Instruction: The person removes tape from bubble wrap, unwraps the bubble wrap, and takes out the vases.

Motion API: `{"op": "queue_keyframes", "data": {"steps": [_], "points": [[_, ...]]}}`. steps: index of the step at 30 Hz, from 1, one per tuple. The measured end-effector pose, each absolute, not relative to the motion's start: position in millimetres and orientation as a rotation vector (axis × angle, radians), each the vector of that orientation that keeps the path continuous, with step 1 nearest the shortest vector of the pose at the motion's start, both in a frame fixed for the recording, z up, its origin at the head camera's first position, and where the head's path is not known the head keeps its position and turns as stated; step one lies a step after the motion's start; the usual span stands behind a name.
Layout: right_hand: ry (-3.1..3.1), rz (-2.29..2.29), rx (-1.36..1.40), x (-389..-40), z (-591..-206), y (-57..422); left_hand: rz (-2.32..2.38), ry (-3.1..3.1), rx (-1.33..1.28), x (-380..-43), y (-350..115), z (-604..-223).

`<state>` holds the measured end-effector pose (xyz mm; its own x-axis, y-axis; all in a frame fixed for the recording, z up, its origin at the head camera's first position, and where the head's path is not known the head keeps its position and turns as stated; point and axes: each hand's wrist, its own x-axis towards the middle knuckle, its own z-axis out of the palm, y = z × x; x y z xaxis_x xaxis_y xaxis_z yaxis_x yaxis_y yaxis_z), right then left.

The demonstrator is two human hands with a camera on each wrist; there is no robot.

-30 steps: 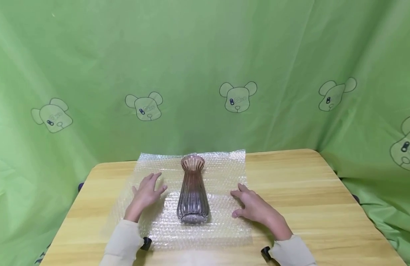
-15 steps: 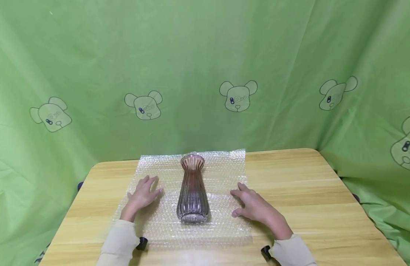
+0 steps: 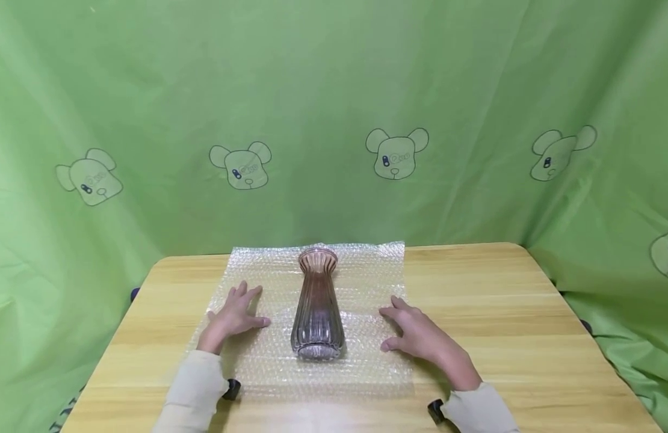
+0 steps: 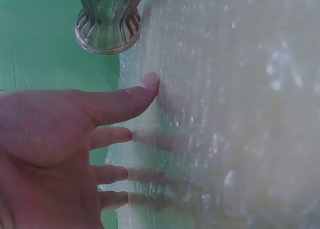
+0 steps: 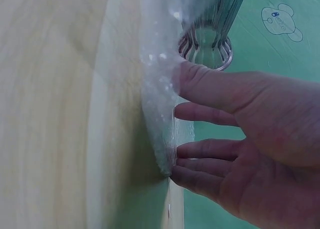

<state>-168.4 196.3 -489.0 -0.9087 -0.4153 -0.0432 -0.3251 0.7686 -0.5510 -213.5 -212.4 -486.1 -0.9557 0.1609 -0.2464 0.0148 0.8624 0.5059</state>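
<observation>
A ribbed glass vase (image 3: 318, 307), pinkish at its flared mouth and dark grey at its base, lies on its side on a sheet of clear bubble wrap (image 3: 361, 367). The mouth points to the far edge of the table. My left hand (image 3: 232, 317) rests on the wrap left of the vase, fingers spread and tips at the sheet in the left wrist view. To the right, my right hand (image 3: 420, 337) touches the sheet's right border, thumb on top and fingertips (image 5: 200, 176) right at the lifted edge. Neither hand touches the vase.
The wooden table (image 3: 491, 313) has rounded far corners. Behind and beside it hangs a green curtain (image 3: 312, 90) printed with bear heads. Black straps (image 3: 436, 412) show at the cuffs of both light sleeves.
My left hand has shifted slightly to the left, away from the vase, and its thumb now lies lower on the wrap. The right hand stays at the right border. The vase has not moved.
</observation>
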Motion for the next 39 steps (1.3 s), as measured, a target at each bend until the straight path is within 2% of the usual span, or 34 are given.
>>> {"op": "queue_keyframes", "data": {"steps": [22, 31, 39], "points": [[2.792, -0.840, -0.607, -168, -485, 203, 0.662, 2.735, 0.075, -209, -211, -484], [2.848, -0.857, -0.695, -172, -467, 206, 0.675, 2.728, 0.066, -209, -211, -487], [2.891, -1.110, -0.687, -183, -450, 183, 0.697, 2.728, 0.079, -207, -212, -487]]}}
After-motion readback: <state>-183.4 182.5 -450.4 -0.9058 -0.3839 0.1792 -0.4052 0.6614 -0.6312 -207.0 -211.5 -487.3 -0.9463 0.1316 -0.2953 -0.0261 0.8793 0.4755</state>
